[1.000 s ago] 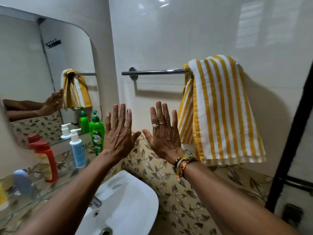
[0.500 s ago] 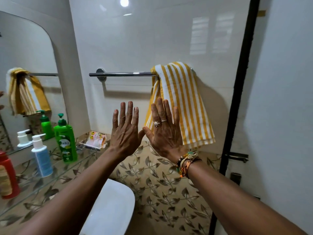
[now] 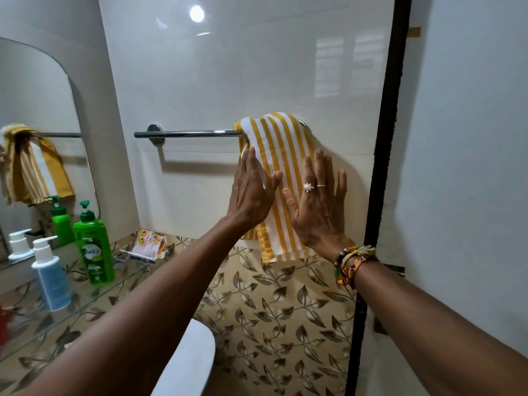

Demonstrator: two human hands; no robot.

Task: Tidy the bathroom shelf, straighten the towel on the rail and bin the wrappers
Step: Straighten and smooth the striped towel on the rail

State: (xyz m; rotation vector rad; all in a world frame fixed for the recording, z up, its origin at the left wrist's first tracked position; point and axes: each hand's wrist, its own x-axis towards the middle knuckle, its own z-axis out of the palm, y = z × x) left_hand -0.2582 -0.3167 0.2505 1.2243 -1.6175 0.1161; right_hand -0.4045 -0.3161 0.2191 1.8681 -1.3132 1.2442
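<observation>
Head view: since half a second back, both hands risen from below rail level to towel; view swung right.

Left hand (image 3: pixel 251 192) at left edge of towel (image 3: pixel 281 138), fingers straight, close together, holding nothing. Right hand (image 3: pixel 317 207) flat over right edge, fingers straight, slightly spread, holding nothing. Contact with cloth not certain.

Towel bunched at right end of rail (image 3: pixel 188 134), hanging crooked. Straightening judged barely begun.

Wrappers (image 3: pixel 148 244) on shelf (image 3: pixel 120 277) near green bottle (image 3: pixel 94 247), not binned. Shelf tidying apparently not done.
</observation>
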